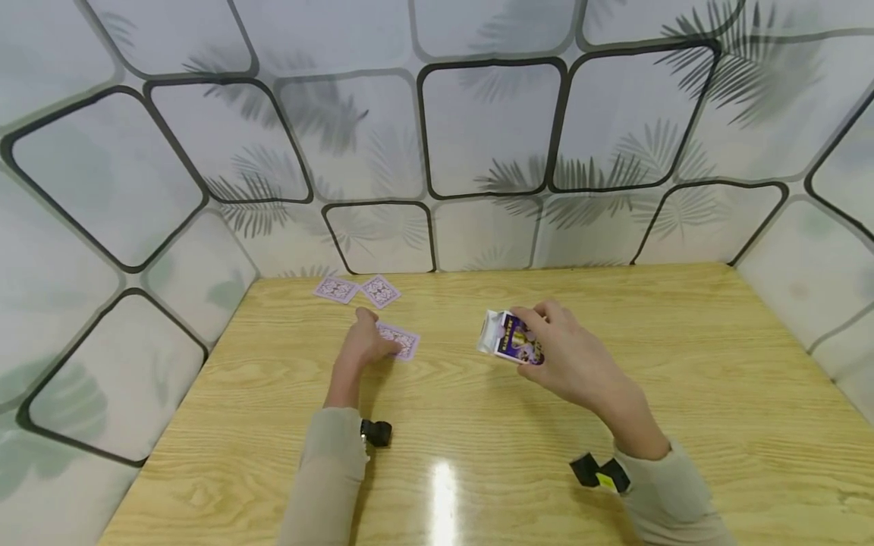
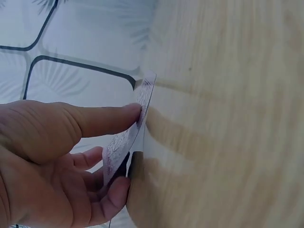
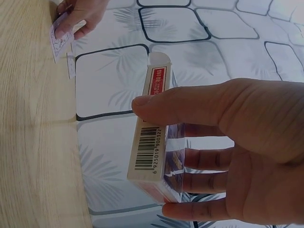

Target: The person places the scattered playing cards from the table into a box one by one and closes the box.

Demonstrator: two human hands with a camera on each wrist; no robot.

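My left hand (image 1: 362, 343) pinches a playing card (image 1: 404, 341) with a purple patterned back, at the left of the table. In the left wrist view the thumb lies on the patterned face of the card (image 2: 126, 137), with fingers behind it; the card is tilted, close over the wood. To the right, my right hand (image 1: 576, 362) grips a purple and white card box (image 1: 517, 339) above the table, its white end flap (image 1: 487, 331) standing out to the left. In the right wrist view the thumb presses the box's narrow side (image 3: 151, 137), which bears a barcode.
Two more cards lie face down near the table's back edge, a left card (image 1: 336, 289) and a right card (image 1: 381, 291). Patterned cloth walls (image 1: 488, 129) stand behind and beside the wooden table (image 1: 717, 341). A dark camera is worn on each wrist.
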